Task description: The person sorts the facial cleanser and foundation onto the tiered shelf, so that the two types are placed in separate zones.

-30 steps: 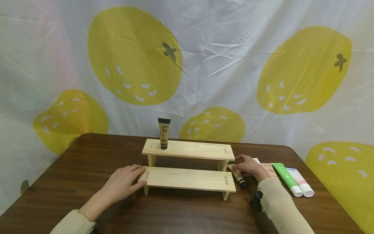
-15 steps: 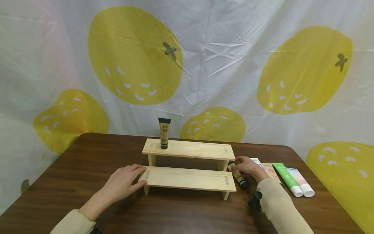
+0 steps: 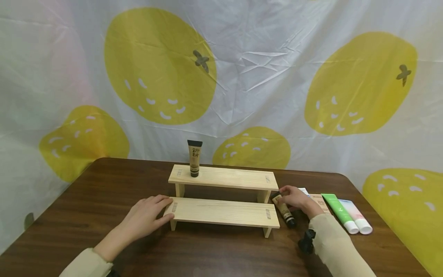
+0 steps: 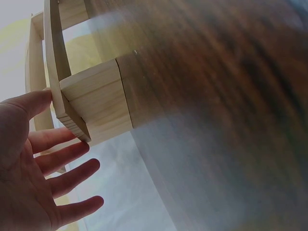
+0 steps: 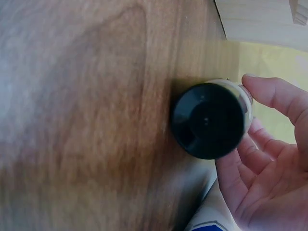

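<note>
A light wooden two-step stand [image 3: 221, 211] stands mid-table. My left hand [image 3: 147, 215] rests against the left end of its lower step; the left wrist view shows thumb and fingertips touching the board, the other fingers loosely extended. Beside the stand's right end, my right hand [image 3: 295, 199] pinches a gold cosmetic tube [image 3: 284, 211] with a black cap, between thumb and fingers. The tube slants with its cap toward me, low over the table; the right wrist view shows its round black cap [image 5: 208, 120] end-on. A matching gold tube [image 3: 194, 158] stands upright, cap down, on the upper step's left part.
Right of my right hand lie a green tube [image 3: 339, 211], a white-and-pink tube [image 3: 356, 215] and a beige BB tube [image 3: 321, 203]. A white tube [image 3: 303, 190] is partly hidden behind the hand. A lemon-print curtain [image 3: 256, 88] hangs behind the dark wooden table [image 3: 221, 254].
My right hand has shifted slightly right and toward me, and the gold tube in it has moved a little the same way. The left hand and the stand stay put.
</note>
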